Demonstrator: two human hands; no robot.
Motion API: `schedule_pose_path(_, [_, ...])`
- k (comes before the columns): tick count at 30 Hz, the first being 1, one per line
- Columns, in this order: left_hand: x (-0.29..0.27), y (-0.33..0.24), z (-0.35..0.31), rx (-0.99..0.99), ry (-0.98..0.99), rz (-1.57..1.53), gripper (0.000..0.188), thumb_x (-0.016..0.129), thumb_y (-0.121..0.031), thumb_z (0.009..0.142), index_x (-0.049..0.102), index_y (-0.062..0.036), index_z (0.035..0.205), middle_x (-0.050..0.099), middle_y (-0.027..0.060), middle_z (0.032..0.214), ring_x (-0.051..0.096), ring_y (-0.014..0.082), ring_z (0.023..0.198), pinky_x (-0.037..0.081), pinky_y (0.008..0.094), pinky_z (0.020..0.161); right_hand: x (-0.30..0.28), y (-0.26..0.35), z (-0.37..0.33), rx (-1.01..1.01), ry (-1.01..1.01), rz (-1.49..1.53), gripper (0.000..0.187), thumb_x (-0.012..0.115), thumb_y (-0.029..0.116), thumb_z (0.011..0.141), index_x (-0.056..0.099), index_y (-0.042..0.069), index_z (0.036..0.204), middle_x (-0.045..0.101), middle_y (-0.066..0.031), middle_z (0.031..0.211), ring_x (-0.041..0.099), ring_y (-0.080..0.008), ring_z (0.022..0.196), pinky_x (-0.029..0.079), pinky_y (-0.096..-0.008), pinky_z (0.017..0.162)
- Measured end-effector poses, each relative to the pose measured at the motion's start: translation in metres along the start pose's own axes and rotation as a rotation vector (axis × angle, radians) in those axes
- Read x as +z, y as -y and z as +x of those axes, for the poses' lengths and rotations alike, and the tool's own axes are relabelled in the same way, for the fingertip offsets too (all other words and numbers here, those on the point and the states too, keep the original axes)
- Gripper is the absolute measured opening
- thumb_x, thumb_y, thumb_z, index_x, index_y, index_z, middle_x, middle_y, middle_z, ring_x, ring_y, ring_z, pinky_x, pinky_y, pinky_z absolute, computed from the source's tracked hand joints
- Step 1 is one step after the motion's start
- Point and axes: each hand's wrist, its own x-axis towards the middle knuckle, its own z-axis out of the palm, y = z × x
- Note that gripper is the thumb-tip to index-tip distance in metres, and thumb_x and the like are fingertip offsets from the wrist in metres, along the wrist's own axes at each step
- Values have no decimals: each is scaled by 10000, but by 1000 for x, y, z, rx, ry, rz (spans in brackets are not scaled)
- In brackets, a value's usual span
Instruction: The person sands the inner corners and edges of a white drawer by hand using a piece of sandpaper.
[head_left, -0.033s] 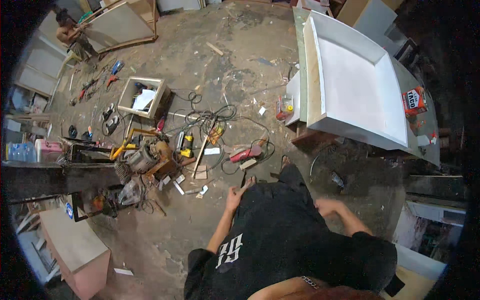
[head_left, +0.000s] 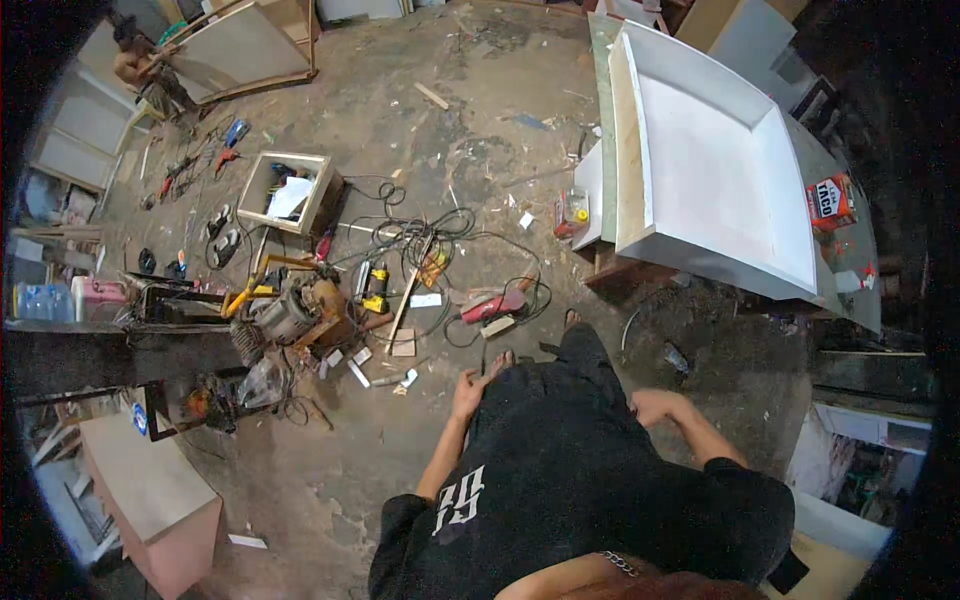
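My left hand (head_left: 467, 393) hangs beside my left thigh, next to the dark trousers (head_left: 540, 395). Its fingers are partly spread and nothing shows in them. At my right hip, my right hand (head_left: 653, 407) is close against the trousers. Its fingertips are hard to make out, and I see no object in it. My sandalled feet stand just ahead. Beyond them lie a red corded power tool (head_left: 493, 306) and a small wood block (head_left: 497, 327) on the floor.
A white open box-shaped panel (head_left: 715, 160) rests on a table at right, beside an orange can (head_left: 829, 202). Tangled cables (head_left: 425, 235), a yellow drill (head_left: 375, 288), a machine (head_left: 290, 320) and a wooden tool box (head_left: 285, 222) occupy the left. Another person (head_left: 150, 70) works far left.
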Motion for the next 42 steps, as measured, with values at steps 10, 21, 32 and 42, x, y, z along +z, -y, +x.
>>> schedule_pose_path(10, [-30,-70,-10,-286,-253,-947,551,368,-483,1071,617,-32,877,607,99,755,556,198,676,451,291,643,-117,41,120,-741,-942,-170,338,760,274,802,726,94,1087,728,-113,1001,700,-299,847,543,-398,718])
schedule_pose_path(21, [-30,-105,54,-210,-651,-1131,467,369,-403,1092,456,-79,769,472,62,722,481,244,620,411,366,623,-205,123,260,-915,78,133,237,717,254,905,719,73,1059,727,-57,997,642,-168,904,499,-353,806])
schedule_pose_path(32, [-83,-183,314,-181,-617,-555,453,465,-361,1051,526,-41,736,464,57,660,442,191,576,392,365,548,-412,22,371,-947,-87,375,267,606,109,906,705,65,1150,723,-51,1059,623,-171,983,485,-339,881])
schedule_pose_path(42, [-99,-432,494,-276,-379,-538,348,431,-282,1072,487,-110,775,478,27,681,459,204,634,395,354,662,-608,7,228,-514,-624,721,244,698,85,873,706,63,1116,716,-19,957,633,-138,867,507,-313,768])
